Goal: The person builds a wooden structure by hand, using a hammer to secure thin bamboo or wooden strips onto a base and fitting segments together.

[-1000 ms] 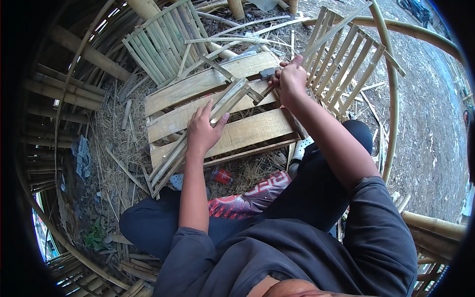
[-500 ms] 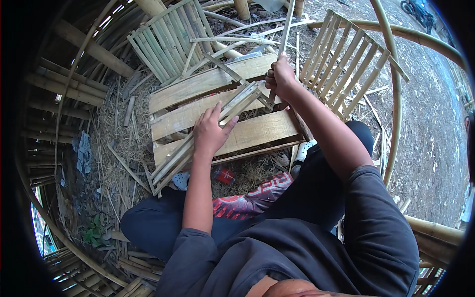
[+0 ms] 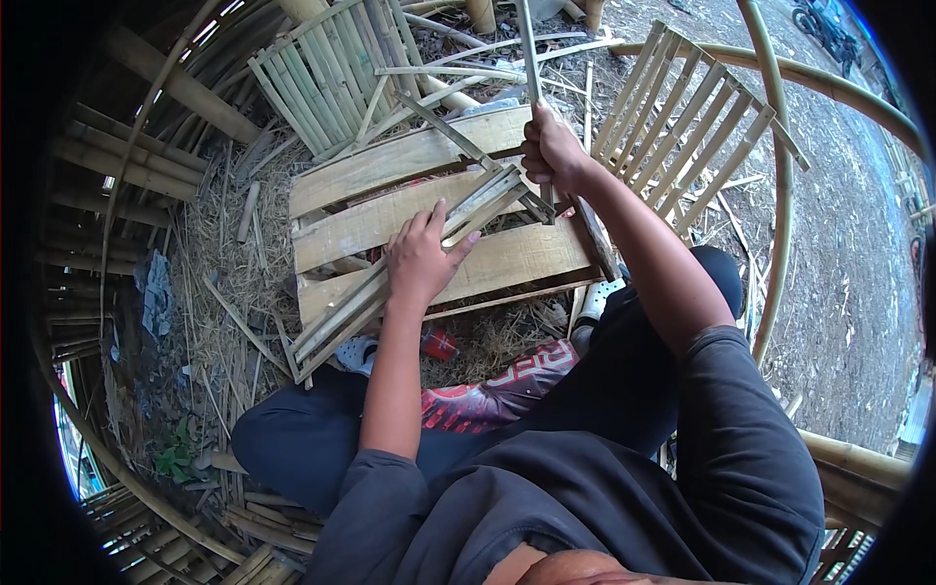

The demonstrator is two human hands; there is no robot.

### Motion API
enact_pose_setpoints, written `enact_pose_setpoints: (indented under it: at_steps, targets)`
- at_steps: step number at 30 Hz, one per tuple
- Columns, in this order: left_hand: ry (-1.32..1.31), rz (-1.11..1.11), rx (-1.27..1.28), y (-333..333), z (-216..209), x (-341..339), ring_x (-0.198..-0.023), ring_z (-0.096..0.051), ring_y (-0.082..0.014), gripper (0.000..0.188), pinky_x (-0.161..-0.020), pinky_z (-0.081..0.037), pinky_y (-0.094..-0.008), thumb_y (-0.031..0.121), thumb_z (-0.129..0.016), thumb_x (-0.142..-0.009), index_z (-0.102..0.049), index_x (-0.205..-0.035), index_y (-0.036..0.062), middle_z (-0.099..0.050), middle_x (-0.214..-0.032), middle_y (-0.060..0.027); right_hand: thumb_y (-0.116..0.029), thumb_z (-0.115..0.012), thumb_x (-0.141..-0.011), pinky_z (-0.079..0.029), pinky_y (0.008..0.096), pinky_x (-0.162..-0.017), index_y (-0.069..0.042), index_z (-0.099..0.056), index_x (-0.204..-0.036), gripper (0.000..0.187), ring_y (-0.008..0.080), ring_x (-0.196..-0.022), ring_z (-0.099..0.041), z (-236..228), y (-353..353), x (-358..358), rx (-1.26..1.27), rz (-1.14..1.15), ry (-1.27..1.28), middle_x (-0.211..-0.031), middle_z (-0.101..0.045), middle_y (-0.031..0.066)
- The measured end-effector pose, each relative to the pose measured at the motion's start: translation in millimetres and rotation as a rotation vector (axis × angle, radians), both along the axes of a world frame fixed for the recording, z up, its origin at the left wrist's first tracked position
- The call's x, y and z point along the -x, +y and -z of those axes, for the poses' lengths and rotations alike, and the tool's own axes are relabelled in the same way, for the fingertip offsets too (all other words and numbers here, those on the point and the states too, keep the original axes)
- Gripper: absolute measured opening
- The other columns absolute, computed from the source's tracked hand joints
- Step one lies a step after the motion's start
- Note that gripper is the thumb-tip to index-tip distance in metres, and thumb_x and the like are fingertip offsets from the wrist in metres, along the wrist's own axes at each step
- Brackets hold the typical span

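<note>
My right hand (image 3: 554, 151) is closed around a long, narrow bamboo strip (image 3: 529, 54), held nearly upright. The strip's lower end comes down beside the far end of a slim bamboo frame (image 3: 336, 322). This frame of several slats lies slantwise over a low wooden platform (image 3: 341, 185) of pale planks. On top of the frame rests my left hand (image 3: 421, 255), fingers stretched out and thumb apart. Another thin slat (image 3: 444, 127) crosses near the frame's far end. What lies under my left palm is hidden.
Bamboo slat panels stand at the far left (image 3: 327, 78) and far right (image 3: 682, 117). Curved bamboo poles (image 3: 780, 195) bound the right side. A red cup (image 3: 439, 343) lies near my feet. Loose strips and shavings litter the ground (image 3: 229, 263). A motorcycle (image 3: 829, 34) is farther off.
My right hand has shifted slightly left and the strip's top has swung left. Its lower end now shows below my fist. My left hand has stayed on the frame.
</note>
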State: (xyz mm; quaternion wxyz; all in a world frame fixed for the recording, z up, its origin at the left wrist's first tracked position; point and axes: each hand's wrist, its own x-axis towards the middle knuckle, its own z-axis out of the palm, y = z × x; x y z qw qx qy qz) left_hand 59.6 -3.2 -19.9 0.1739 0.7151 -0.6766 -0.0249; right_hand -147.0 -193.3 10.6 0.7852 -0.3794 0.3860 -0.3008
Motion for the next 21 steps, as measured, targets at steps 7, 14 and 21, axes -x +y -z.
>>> enact_pose_setpoints:
  at_steps: [7,14,21]
  targets:
    - [-0.007,0.01,-0.003,0,1,-1,-0.111,-0.066,-0.0356,0.085,-0.095,-0.052,-0.0481,0.072,-0.059,-0.092,-0.06,-0.143,0.0035,-0.068,-0.117,-0.0163,-0.059,-0.033,-0.111,-0.034,0.0327,-0.041,-0.013,-0.044,-0.07,0.062,0.0119,-0.045,-0.039,-12,1,-13,0.313,-0.08,0.271,-0.056,-0.039,-0.0018]
    - [0.004,0.002,-0.018,2,-4,-1,-0.108,-0.067,-0.0364,0.083,-0.094,-0.053,-0.0479,0.07,-0.06,-0.092,-0.06,-0.142,0.0033,-0.068,-0.116,-0.0171,-0.064,-0.034,-0.109,-0.05,0.0354,-0.041,-0.002,-0.052,-0.069,0.076,0.018,-0.043,-0.058,-30,9,-32,0.639,-0.213,0.597,-0.055,-0.053,0.0054]
    - [0.024,0.009,0.006,0,-8,-4,-0.108,-0.066,-0.0375,0.082,-0.094,-0.052,-0.0481,0.069,-0.06,-0.093,-0.06,-0.143,0.0037,-0.068,-0.117,-0.0174,-0.064,-0.036,-0.108,-0.049,0.0367,-0.042,-0.005,-0.051,-0.071,0.072,0.0192,-0.044,-0.056,-39,1,-37,0.603,-0.168,0.624,-0.055,-0.052,0.0044]
